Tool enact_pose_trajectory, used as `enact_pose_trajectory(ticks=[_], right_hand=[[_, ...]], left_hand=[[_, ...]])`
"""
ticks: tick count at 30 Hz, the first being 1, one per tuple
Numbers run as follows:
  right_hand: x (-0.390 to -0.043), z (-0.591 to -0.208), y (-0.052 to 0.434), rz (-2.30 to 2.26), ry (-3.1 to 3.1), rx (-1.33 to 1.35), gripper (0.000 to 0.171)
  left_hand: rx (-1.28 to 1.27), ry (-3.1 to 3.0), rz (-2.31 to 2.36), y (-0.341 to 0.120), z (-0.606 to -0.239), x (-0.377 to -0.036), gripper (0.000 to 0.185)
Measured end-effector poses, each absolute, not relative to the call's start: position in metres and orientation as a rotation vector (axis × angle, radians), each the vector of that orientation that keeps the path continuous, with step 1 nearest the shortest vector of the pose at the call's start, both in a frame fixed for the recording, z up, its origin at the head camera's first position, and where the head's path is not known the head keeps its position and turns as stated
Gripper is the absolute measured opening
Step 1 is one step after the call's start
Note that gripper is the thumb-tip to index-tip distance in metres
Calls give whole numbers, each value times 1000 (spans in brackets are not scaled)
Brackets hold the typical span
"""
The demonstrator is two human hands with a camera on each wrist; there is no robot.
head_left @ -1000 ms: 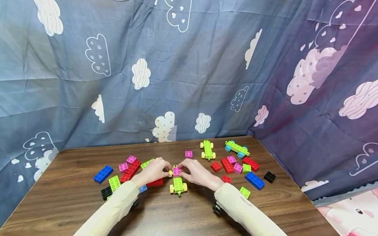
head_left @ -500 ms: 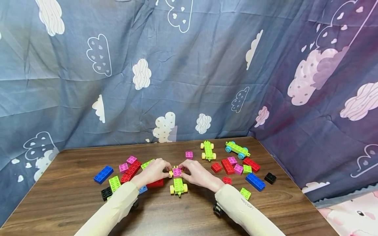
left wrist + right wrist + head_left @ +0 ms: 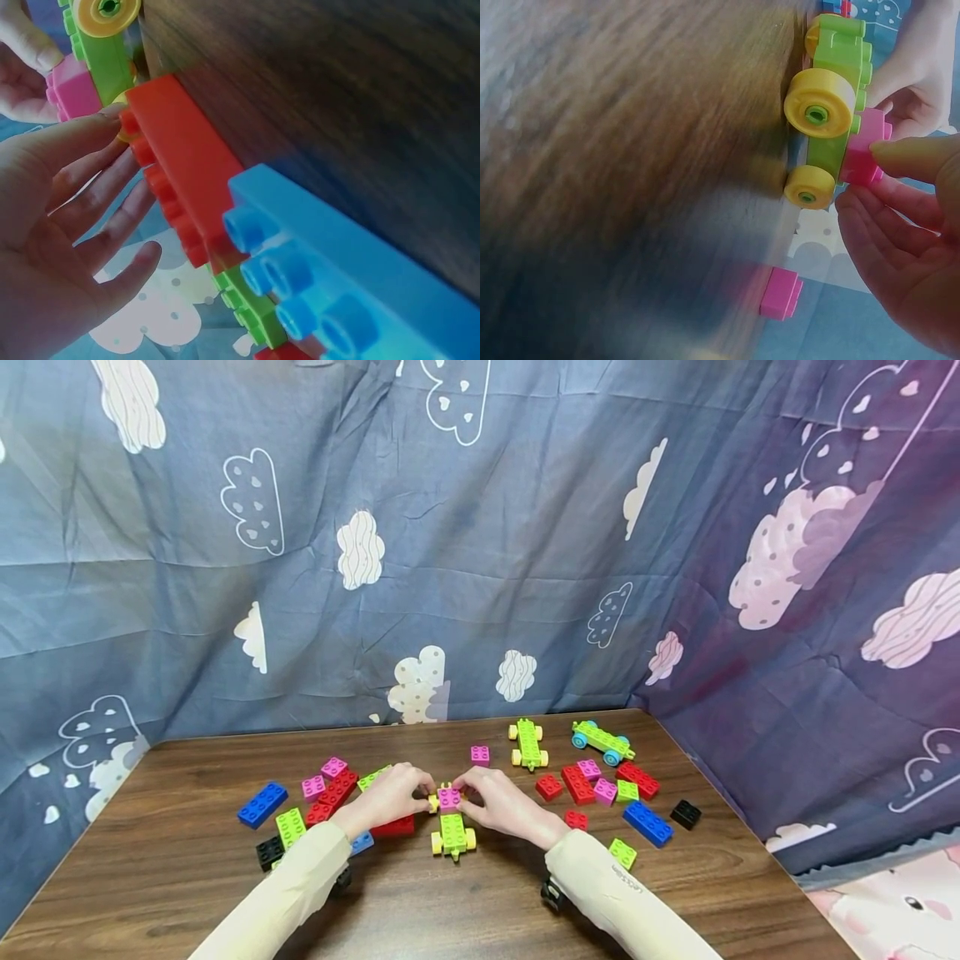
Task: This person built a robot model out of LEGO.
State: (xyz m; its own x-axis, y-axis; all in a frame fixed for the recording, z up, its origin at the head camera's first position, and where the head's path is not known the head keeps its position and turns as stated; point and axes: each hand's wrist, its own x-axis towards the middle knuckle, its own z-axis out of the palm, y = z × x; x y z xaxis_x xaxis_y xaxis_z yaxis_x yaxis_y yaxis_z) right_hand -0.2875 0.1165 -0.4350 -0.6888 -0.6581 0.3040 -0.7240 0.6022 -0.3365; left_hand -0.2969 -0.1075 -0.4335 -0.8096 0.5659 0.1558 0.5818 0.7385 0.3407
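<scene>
A pink building brick (image 3: 448, 799) sits on the studs at the far end of a lime-green toy car base (image 3: 453, 835) with yellow wheels. My right hand (image 3: 498, 802) pinches this brick between thumb and fingers from the right; the right wrist view shows the thumb (image 3: 900, 159) against its side. On the left side, my left hand (image 3: 393, 795) has its thumb and fingers around the base's far yellow wheel (image 3: 124, 127), close by the brick. Its remaining fingers spread loosely in the left wrist view. The base stands on its wheels on the wooden table (image 3: 420, 910).
Red (image 3: 393, 827), blue (image 3: 262, 803), lime, pink and black bricks lie to the left, some partly behind my left arm. More bricks (image 3: 577, 782) lie to the right. Two other car bases, one yellow-wheeled (image 3: 528, 743) and one blue-wheeled (image 3: 602, 742), stand at the back right.
</scene>
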Motion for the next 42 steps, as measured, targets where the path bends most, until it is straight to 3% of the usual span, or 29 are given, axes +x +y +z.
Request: enact_pose_trajectory(ticks=[20, 42], right_hand=[[-286, -434, 118, 657, -2660, 1163, 21], [-287, -436, 117, 646, -2640, 1175, 22]], left_hand=[[-830, -2847, -695, -140, -406, -308, 20], [-906, -2836, -341, -151, -433, -331, 17]])
